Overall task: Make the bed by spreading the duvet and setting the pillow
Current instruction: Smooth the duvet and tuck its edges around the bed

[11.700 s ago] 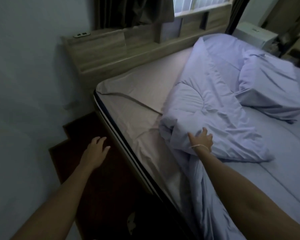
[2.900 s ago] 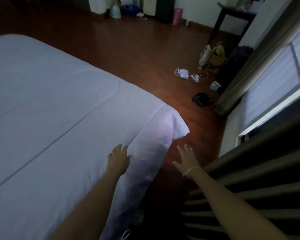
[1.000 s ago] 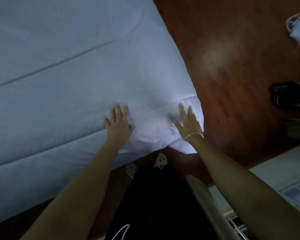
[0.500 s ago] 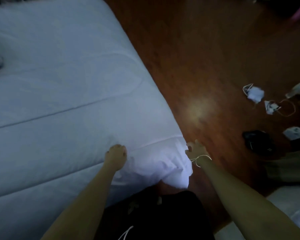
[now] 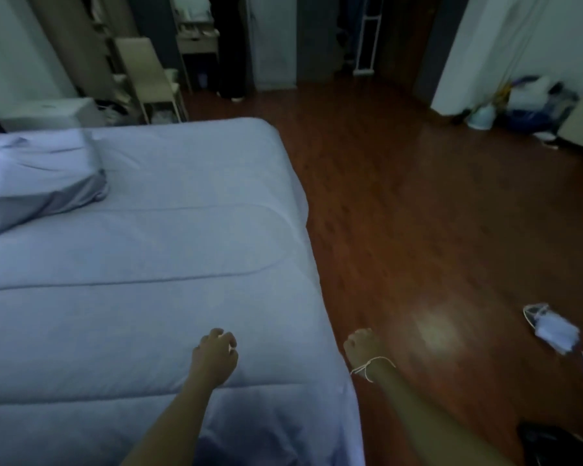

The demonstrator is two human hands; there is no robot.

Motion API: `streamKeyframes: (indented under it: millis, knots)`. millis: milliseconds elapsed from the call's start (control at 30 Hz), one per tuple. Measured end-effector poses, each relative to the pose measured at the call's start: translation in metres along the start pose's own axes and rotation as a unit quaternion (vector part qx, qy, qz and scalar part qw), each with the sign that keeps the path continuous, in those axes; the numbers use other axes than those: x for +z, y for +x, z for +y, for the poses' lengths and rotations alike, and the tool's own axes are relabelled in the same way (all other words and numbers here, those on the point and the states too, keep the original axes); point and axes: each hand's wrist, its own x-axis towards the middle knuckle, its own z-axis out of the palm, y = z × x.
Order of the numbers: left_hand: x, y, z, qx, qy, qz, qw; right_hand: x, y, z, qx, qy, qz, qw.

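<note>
Head view: duvet (image 5: 142, 297) spread flat.

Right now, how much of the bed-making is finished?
The duvet already lies spread flat across the bed. The left hand hovers over its near corner and the right hand is just off the edge; neither clearly grips anything. The pillow sits askew on the duvet, not yet set.

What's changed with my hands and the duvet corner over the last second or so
Both hands have come off the duvet corner they pressed, then pinched. The left hand now hovers curled over it; the right hand is fisted beside the bed edge. The duvet stays spread flat, the pillow unset on top.
</note>
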Motion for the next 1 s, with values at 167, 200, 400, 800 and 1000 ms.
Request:
streamKeyframes:
  millis: [167, 200, 400, 800, 1000]
  knots:
    - [0.016, -0.012, 0.068, -0.024, -0.034, 0.046, 0.998, -0.056, 0.024, 0.003, -0.052, -0.005, -0.041, 0.998]
    - [0.020, -0.014, 0.076, -0.027, -0.040, 0.051, 0.998, -0.060, 0.025, 0.003, -0.070, -0.009, -0.043, 0.997]
    - [0.027, -0.007, 0.101, -0.071, -0.006, 0.027, 0.997, -0.087, 0.036, -0.006, -0.135, -0.011, -0.054, 0.989]
    - [-0.001, 0.124, 0.158, -0.092, -0.057, 0.090, 0.990, -0.136, 0.157, -0.026, -0.194, -0.025, -0.070, 0.978]
    - [-0.025, 0.216, 0.185, -0.117, -0.074, 0.076, 0.988, -0.172, 0.246, -0.033, -0.181, -0.071, -0.097, 0.976]
